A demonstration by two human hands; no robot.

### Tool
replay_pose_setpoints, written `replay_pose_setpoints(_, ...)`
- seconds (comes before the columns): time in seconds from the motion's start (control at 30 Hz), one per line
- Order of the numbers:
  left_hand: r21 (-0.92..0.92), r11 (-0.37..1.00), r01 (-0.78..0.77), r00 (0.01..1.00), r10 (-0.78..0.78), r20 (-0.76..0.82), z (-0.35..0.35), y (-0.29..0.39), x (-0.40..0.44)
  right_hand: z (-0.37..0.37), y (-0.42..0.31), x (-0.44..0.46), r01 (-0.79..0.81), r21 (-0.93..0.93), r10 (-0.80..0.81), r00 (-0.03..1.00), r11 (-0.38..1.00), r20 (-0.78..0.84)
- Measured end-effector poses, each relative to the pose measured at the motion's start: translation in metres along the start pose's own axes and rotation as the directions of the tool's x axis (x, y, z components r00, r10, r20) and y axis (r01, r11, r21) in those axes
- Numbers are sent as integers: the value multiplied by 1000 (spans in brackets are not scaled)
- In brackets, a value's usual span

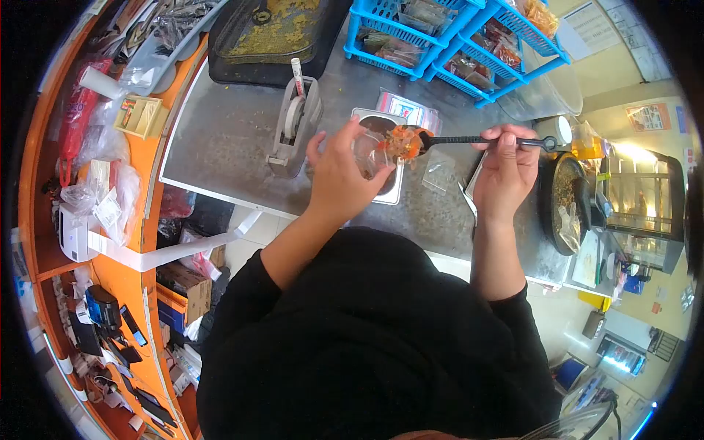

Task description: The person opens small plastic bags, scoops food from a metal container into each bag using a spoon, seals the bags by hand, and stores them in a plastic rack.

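Observation:
My left hand (343, 176) has its thumb and fingers curled round a small clear plastic piece (367, 155), a bag or cup; I cannot tell which. In my right hand (506, 169) is the handle of a black spoon (458, 139), pinched between thumb and fingers. The spoon's bowl carries chunky orange-red food (405, 143), right at the clear plastic's opening. Beneath them stands a rectangular metal container (397, 192) with dark contents, partly hidden by my left hand. A small clear bag (438, 172) lies flat to the right of the container.
A tape dispenser (295, 128) stands left of my left hand. Behind are a black tray (220, 66) with yellowish residue and blue baskets (385, 68) of packets. At right sit a round dark pan (551, 194) and a metal utensil (468, 202). An orange shelf counter (110, 301) runs along the left.

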State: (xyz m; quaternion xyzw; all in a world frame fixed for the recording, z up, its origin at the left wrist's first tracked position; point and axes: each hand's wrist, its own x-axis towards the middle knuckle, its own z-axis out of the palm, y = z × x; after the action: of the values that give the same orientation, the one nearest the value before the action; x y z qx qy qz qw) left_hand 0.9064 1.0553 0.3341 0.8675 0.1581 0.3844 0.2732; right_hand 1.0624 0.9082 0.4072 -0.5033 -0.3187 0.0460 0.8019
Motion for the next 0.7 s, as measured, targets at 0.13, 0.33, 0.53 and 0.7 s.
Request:
replay_pose_setpoints(0.13,-88,996,19,1000,-19,4,5,8,3,10,-3,-8,118,-111,-105,987,987,119)
replay_pose_setpoints(0.33,-386,901,197,980,-183,72,16,5,-1,12,-3,-16,494,-306,-335,829,814,448)
replay_pose_setpoints(0.53,-530,812,245,970,-204,136,22,4,-2,8,1,-20,499,-302,-366,840,812,401)
replay_pose_setpoints(0.7,-503,835,222,975,-189,118,23,0,-3,2,10,-22,142,-101,-142,990,985,12)
